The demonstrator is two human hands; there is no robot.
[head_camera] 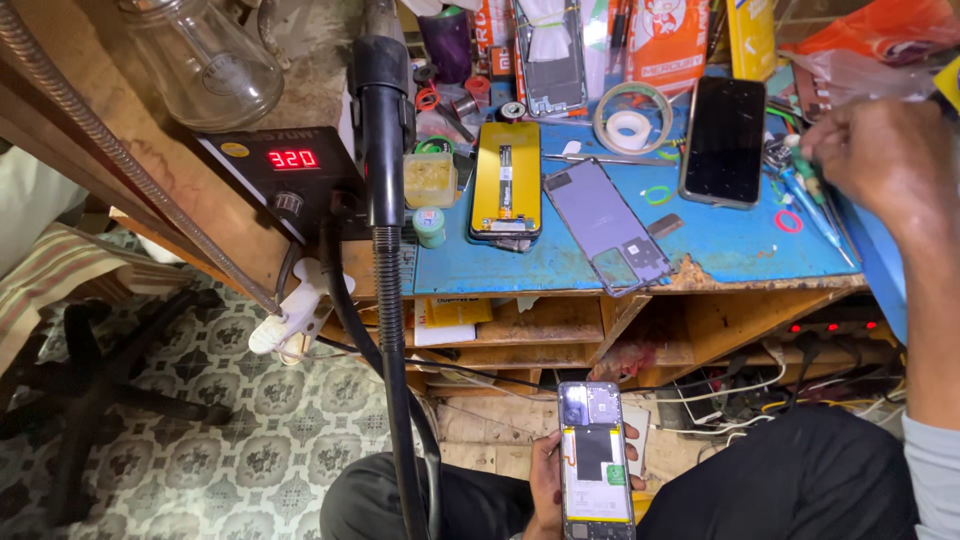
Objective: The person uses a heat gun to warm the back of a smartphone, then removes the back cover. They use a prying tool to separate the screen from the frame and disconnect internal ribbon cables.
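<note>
My left hand (548,482) holds an opened phone (594,460) with its back off, low over my lap; its white battery and circuit board show. My right hand (882,160) is raised at the right end of the blue work mat (720,245), its fingers closed around a green-handled tool (806,175) among several screwdrivers lying there. On the mat lie a phone frame with a yellow inside (507,180), a grey back cover (608,222) and a black phone (723,140) face up.
A hot-air station (285,175) with a red digit display stands at the left, its black nozzle and hose (383,180) hanging in front. A glass jar (205,60), a tape roll (630,125) and small pots lie nearby. Wooden shelves and cables sit below.
</note>
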